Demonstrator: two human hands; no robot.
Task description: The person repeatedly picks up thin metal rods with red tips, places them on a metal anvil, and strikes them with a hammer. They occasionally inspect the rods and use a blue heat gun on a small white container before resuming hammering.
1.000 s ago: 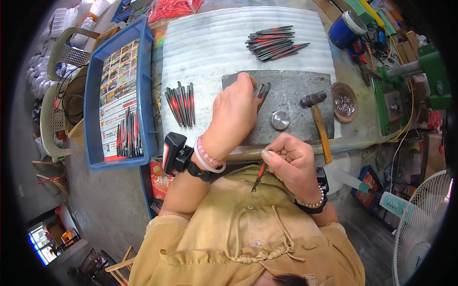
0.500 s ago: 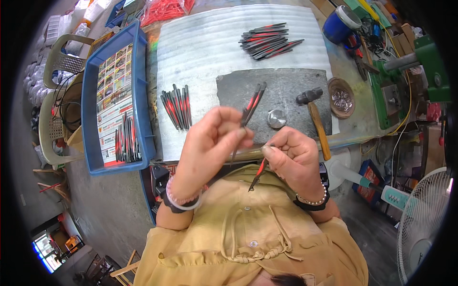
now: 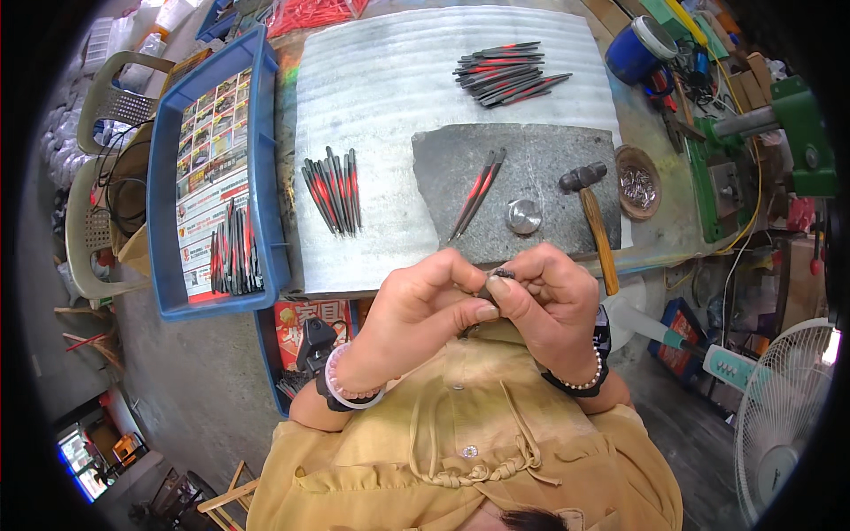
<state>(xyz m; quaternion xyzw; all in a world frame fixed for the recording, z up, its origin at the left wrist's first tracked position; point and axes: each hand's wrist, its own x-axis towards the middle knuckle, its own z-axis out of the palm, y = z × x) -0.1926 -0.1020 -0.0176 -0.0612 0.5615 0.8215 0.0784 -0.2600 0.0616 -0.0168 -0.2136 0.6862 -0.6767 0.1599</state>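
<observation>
Both hands meet close to my chest, below the table's front edge. My left hand (image 3: 423, 305) and my right hand (image 3: 547, 296) pinch a small dark metal piece (image 3: 496, 279) between their fingertips. Just beyond them lies a grey stone slab (image 3: 549, 168) with a pair of red-and-black pointed tools (image 3: 478, 190), a small round metal disc (image 3: 523, 216) and a wooden-handled hammer (image 3: 591, 217) on it. More of the red-and-black tools lie in a bundle (image 3: 332, 188) to the left of the slab and in a pile (image 3: 505, 73) at the far side.
A corrugated metal sheet (image 3: 390, 106) covers the table. A blue tray (image 3: 190, 177) with several tools stands left. A round dish of metal parts (image 3: 638, 182), a blue can (image 3: 639, 46), a green machine (image 3: 779, 124) sit right; a white fan (image 3: 784, 416) stands lower right.
My left hand left the slab, where two tools now lie, and came back to my right hand. The red tool that hung from my right hand no longer shows; both hands now pinch one small piece.
</observation>
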